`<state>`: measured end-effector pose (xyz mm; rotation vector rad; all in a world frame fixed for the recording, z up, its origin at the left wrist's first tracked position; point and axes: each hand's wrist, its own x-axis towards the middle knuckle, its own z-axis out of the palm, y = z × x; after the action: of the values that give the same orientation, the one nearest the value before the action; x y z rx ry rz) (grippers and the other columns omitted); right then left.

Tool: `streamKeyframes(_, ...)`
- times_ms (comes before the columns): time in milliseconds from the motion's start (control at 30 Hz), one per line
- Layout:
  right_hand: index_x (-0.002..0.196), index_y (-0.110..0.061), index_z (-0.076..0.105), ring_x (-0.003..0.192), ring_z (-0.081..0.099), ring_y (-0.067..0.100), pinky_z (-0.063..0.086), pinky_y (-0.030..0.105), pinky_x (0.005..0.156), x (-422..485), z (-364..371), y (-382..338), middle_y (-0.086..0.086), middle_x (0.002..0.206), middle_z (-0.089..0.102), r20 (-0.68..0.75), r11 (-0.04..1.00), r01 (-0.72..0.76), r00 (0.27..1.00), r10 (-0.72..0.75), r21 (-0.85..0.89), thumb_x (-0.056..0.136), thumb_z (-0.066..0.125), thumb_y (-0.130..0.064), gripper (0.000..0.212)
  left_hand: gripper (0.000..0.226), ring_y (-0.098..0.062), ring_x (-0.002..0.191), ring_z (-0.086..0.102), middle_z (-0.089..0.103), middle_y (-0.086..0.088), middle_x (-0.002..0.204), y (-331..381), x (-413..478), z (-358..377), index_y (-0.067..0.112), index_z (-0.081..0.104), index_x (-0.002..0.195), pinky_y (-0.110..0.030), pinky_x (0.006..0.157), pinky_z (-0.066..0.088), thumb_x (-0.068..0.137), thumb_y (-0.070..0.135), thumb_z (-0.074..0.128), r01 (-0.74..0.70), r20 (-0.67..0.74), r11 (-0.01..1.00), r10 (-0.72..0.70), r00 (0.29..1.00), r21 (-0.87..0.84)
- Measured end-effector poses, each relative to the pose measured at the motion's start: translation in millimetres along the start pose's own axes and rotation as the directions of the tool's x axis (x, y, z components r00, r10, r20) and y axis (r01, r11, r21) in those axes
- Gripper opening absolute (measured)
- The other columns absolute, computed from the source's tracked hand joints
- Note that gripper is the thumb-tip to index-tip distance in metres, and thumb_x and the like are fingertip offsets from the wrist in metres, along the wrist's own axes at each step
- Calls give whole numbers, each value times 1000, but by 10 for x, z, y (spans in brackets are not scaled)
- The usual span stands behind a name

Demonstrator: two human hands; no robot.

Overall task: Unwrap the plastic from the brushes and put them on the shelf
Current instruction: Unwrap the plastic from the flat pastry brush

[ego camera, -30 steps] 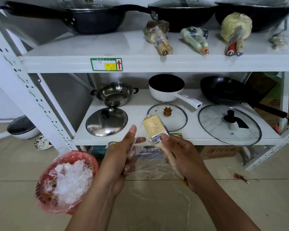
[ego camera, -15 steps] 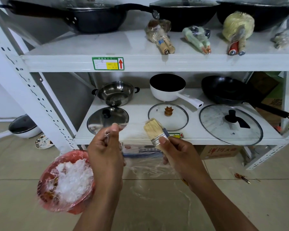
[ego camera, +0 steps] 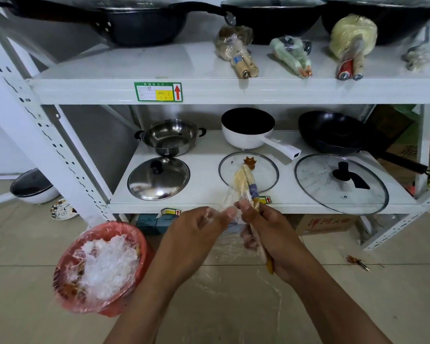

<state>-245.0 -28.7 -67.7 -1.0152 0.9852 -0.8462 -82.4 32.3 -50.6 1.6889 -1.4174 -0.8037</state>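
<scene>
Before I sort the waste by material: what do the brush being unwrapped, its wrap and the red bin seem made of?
The brush: pale straw-coloured bristles, natural or synthetic unclear; bluish band, possibly metal; light matte handle, likely wood. The wrap: thin clear plastic film, see-through and crinkled. The bin: glossy red, seemingly plastic, wrinkled like a bag liner.

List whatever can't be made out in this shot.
Head view:
- brush handle: mostly hidden inside the right hand.
- plastic pinched by the left hand: clear, so its extent is hard to trace.
- label text: too small to read.
- upper pans: cut off by the top edge.
- bin contents: covered by crumpled wrap.
</scene>
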Motion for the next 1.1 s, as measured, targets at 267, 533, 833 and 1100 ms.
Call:
streamKeyframes(267,116,-8,64,61,56,18,50,30,58,22,-30,26,6,77,66,86,990,-11,996,-1,140,86,75,-26,36,45,-6,56,45,51,2,68,0,25,24,7,56,77,-16,56,37,103,43,52,-24,-48,1000,24,999,-7)
streamKeyframes(533,115,-8,69,60,64,6,51,21,56,38,-48,38,-4,72,68,72,983,-8,997,-6,186,94,69,-14,22,34,-28,53,65,66,-19,69,40,-1,104,-2,57,93,-36,56,58,110,22,40,73,14,934,-73,997,-350)
streamKeyframes(833,110,-8,69,58,52,9,46,21,51,92,-100,51,-2,71,58,5,971,-28,1000,28,237,96,67,-21,19,43,-11,49,28,40,1,57,-85,77,39,27,75,99,-23,43,25,111,10,37,32,-191,867,-145,971,-497)
streamKeyframes(1100,104,-12,67,55,39,10,35,23,50,84,-128,79,1,72,45,42,980,-8,999,-1,197,96,69,-22,13,37,-14,47,39,46,0,59,-43,76,51,14,72,103,-22,45,35,110,6,37,37,-132,835,-130,983,-549)
